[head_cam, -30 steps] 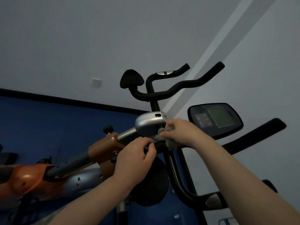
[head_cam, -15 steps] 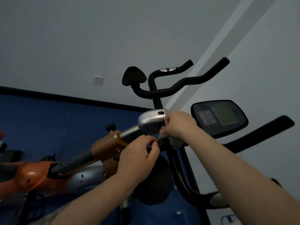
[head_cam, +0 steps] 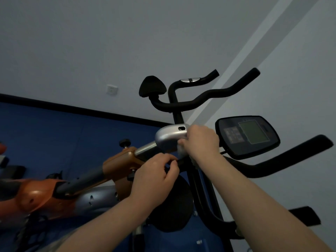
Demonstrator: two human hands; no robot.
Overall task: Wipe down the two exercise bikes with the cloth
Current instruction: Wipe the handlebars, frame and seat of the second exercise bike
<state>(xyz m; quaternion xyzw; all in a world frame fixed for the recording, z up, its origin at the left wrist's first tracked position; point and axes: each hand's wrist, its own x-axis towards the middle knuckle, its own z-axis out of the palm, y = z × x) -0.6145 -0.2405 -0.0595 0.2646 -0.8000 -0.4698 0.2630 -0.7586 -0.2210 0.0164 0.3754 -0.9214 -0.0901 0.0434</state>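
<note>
An orange and silver exercise bike (head_cam: 118,162) runs from the lower left to the centre, ending in a silver cap (head_cam: 169,136) with a black console (head_cam: 249,137) beside it. My right hand (head_cam: 201,140) grips a pale grey cloth (head_cam: 181,150) against the cap's right edge; most of the cloth is hidden under the fingers. My left hand (head_cam: 156,177) curls round the black handlebar (head_cam: 272,164) just below the cap. A second bike's black handlebars (head_cam: 201,99) and seat (head_cam: 151,86) stand behind.
A blue padded wall panel (head_cam: 54,128) with a black top strip lies behind the bikes, under a pale wall with a white socket (head_cam: 111,89). A black round saddle (head_cam: 172,204) sits below my hands. The wall corner is to the right.
My right hand with the cloth has slid up the right edge of the silver cap. My left hand has kept its hold on the bar. The view has shifted slightly.
</note>
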